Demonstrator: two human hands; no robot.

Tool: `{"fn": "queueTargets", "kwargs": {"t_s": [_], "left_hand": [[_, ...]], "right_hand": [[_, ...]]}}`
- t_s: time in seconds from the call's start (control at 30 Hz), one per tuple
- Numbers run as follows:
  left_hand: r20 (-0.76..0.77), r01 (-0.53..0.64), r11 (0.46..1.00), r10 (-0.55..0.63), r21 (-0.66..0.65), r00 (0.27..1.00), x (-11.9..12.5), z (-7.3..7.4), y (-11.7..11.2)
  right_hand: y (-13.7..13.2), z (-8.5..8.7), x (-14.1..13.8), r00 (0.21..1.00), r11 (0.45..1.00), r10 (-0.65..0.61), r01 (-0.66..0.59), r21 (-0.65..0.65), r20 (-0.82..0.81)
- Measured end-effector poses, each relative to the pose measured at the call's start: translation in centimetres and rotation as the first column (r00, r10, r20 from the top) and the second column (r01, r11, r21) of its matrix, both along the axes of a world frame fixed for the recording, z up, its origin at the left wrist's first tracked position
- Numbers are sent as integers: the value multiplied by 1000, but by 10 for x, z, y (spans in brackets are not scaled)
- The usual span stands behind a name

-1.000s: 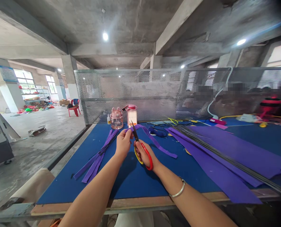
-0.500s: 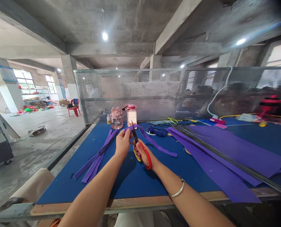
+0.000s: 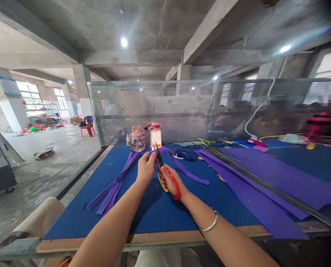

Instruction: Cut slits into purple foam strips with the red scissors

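Observation:
My left hand [image 3: 146,169] pinches the end of a narrow purple strip [image 3: 185,168] that runs right and down onto the blue table [image 3: 143,207]. My right hand [image 3: 169,180] grips red-and-yellow-handled scissors [image 3: 168,176], whose dark blades point up beside the pinched end of the strip. A bundle of cut purple strips [image 3: 115,183] lies to the left of my hands.
Wide purple sheets [image 3: 265,185] and long black rods [image 3: 265,187] cover the right side. A pink jar [image 3: 137,139] and a pink-capped bottle [image 3: 155,136] stand at the back by a perforated metal screen [image 3: 182,107]. A white cable and small items lie far right.
Both hands rose slightly and came back down, still holding the strip and scissors; the scissors stay at the strip's end. Nothing else moved.

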State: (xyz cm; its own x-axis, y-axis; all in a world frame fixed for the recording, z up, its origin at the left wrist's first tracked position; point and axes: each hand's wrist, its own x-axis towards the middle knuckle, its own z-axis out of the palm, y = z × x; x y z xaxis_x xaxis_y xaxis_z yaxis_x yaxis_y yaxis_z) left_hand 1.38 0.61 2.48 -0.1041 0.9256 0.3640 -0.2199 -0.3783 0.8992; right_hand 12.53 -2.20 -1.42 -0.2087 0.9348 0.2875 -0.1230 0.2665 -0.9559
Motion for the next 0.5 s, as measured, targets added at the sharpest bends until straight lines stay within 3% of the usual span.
{"fn": "queueTargets", "kwargs": {"t_s": [0.33,0.5], "left_hand": [[17,-9,1000,10,-8,1000,0,0,2],[42,8,999,-6,-40,999,1,-1,1]], "right_hand": [[8,-6,3,986,983,-128,113,142,103],[8,-6,4,986,983,-136,121,136,101]]}}
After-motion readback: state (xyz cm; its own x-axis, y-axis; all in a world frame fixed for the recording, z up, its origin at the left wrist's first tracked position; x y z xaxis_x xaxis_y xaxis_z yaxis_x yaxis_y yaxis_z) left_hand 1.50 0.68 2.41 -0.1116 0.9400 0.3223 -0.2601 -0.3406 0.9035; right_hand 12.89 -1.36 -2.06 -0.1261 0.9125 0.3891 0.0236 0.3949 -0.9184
